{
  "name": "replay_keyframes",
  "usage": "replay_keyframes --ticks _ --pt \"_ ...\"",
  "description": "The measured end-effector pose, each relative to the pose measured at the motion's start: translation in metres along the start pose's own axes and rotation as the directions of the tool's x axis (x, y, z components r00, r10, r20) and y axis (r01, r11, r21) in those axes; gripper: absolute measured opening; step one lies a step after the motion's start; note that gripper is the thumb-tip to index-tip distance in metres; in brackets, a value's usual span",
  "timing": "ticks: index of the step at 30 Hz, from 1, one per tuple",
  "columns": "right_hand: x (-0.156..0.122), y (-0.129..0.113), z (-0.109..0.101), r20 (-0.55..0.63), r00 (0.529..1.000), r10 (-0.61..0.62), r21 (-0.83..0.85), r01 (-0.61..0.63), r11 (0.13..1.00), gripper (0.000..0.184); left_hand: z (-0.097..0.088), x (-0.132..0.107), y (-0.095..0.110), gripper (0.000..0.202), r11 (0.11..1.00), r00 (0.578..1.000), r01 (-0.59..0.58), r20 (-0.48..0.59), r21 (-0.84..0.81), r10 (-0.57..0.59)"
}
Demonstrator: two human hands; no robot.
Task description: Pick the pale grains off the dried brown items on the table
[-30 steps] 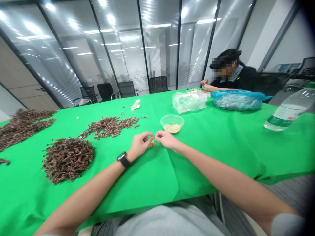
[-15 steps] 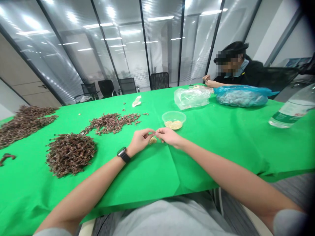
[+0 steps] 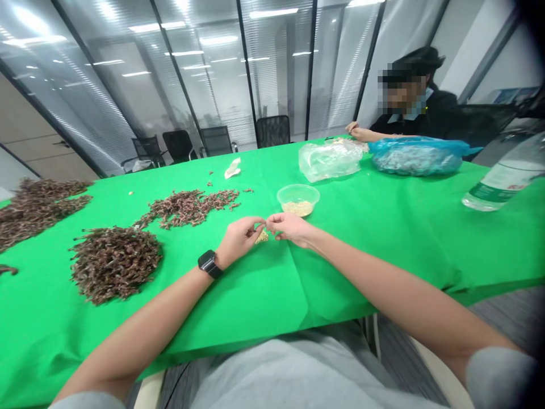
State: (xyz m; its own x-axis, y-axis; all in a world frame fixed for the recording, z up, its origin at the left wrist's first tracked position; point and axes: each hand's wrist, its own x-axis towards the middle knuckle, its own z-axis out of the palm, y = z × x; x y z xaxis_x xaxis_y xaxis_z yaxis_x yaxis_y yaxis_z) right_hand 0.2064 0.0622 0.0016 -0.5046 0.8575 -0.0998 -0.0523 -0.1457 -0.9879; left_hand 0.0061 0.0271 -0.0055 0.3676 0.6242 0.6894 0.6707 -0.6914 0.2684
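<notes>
My left hand (image 3: 242, 237) and my right hand (image 3: 292, 228) meet at the fingertips over the green cloth (image 3: 255, 295). Both are closed in a pinch, and whatever lies between the fingers is too small to make out. Just beneath them is a little heap of yellowish bits (image 3: 263, 236), partly covered by my fingers. A clear plastic bowl (image 3: 298, 196) with pale yellow grains in it stands right behind my right hand. Left of my hands spreads a loose pile of small brown, twig-like dried pieces (image 3: 187, 207). A bigger, rounder pile of longer brown pieces (image 3: 116, 264) lies nearer my left forearm.
More brown pieces (image 3: 38, 204) are heaped at the far left. Toward the back are a scrap of white paper (image 3: 233, 168), a clear plastic bag (image 3: 330, 160) and a full blue bag (image 3: 419, 156). A large bottle (image 3: 502, 180) stands right. Another person (image 3: 434, 108) sits at the back right.
The view has tipped down slightly, so everything sits a little higher and further left. My hands stay together in the same place by the bowl, with the fingers shifted only slightly.
</notes>
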Motion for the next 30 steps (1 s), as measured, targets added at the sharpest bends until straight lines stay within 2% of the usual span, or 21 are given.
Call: replay_keyframes --ticks 9,18,24,28,30 --pt "0.0007 -0.0040 -0.0019 -0.009 1.000 -0.002 0.002 0.003 1.000 0.032 0.0045 0.0023 0.0035 0.020 0.992 0.992 0.124 0.024 -0.030 -0.124" --pt "0.0007 -0.0066 0.0021 -0.072 0.988 -0.138 -0.196 0.122 0.973 0.022 0.0049 0.0025 0.0058 0.020 0.979 0.980 0.196 0.033 -0.061 -0.194" --pt "0.0012 -0.0058 0.0040 -0.100 0.984 -0.149 -0.254 0.119 0.960 0.015 0.0043 0.0044 0.0069 0.023 0.966 0.969 0.246 0.038 -0.081 -0.244" --pt "0.0011 -0.0063 0.0050 -0.146 0.978 -0.152 -0.285 0.106 0.953 0.011 0.0046 0.0071 0.0069 0.025 0.920 0.938 0.347 0.056 -0.182 -0.343" --pt "0.0005 -0.0079 0.0056 -0.168 0.972 -0.163 -0.294 0.109 0.950 0.010 0.0073 0.0088 0.0031 0.023 0.815 0.888 0.449 0.079 -0.366 -0.454"
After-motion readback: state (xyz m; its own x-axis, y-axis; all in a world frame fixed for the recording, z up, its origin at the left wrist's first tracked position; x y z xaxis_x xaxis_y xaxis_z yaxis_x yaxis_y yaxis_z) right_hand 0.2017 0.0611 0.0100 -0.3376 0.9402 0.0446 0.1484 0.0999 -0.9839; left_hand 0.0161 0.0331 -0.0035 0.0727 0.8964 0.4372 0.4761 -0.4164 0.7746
